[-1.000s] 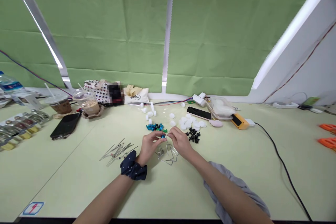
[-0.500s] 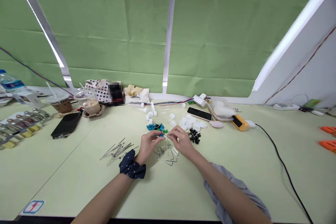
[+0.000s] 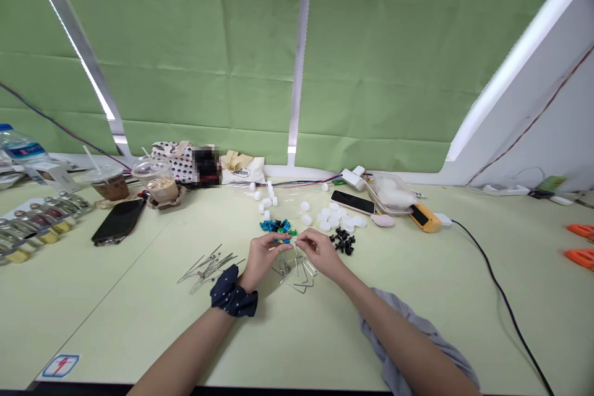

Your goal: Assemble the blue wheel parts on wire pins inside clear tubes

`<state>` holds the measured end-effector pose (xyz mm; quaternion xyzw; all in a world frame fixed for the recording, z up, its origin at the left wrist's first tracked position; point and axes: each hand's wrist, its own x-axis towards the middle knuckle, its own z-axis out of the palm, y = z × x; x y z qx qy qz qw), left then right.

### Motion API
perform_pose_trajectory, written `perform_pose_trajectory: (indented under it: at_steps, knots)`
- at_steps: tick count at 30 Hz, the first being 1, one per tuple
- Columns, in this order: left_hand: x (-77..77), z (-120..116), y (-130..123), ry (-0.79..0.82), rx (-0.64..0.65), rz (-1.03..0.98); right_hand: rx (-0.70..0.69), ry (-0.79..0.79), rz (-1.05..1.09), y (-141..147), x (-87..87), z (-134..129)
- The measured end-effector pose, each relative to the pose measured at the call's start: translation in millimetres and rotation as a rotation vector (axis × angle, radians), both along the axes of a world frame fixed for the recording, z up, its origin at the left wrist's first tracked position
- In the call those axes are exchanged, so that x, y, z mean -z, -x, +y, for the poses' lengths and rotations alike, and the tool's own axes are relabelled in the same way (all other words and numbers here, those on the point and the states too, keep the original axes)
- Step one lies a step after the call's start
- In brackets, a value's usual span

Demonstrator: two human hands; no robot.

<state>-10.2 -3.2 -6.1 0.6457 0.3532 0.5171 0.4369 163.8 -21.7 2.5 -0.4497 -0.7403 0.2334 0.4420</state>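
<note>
My left hand (image 3: 262,256), with a dark dotted scrunchie (image 3: 233,292) at its wrist, is closed in a pinch; what lies between its fingertips is too small to make out. Close beside it my right hand (image 3: 321,251) pinches a thin bent metal rod (image 3: 296,253), which hangs down from the fingertips. Several L-shaped metal rods (image 3: 301,287) lie on the table under both hands. Just beyond the left fingertips are small translucent blue pieces (image 3: 275,225) and green ones (image 3: 292,232). Small black pieces (image 3: 343,240) are heaped right of my right hand.
Long thin metal rods (image 3: 211,269) lie left of my left wrist. White caps (image 3: 335,216) and a phone (image 3: 352,201) are behind the hands. A yellow device (image 3: 424,216) trails a black cable (image 3: 492,281) down the right. Drink cups (image 3: 161,189) and another phone (image 3: 118,221) stand left.
My fingertips have drawn very slightly apart, the right hand shifting a little. The piles on the table look the same.
</note>
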Motion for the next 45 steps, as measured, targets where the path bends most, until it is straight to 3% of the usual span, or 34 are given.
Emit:
perform_pose_trajectory:
  at_steps: [8,20,32,39,45]
  knots:
    - [9.0,3,-2,0.036,-0.019,-0.037,0.104,-0.126,-0.079,4,0.0,-5]
    - [3.7,-1,-2,0.055,0.000,-0.045,0.139,-0.206,-0.167,3,-0.2,-5]
    - [7.7,-1,-3,-0.022,-0.002,0.043,0.068,-0.125,-0.070,5,3.3,-1]
    - [5.3,-2,-4,-0.013,-0.025,0.023,0.116,-0.139,-0.039,10,-4.2,-6]
    - [5.7,-2,-5,-0.021,-0.014,0.036,0.129,-0.167,-0.060,9,0.1,-3]
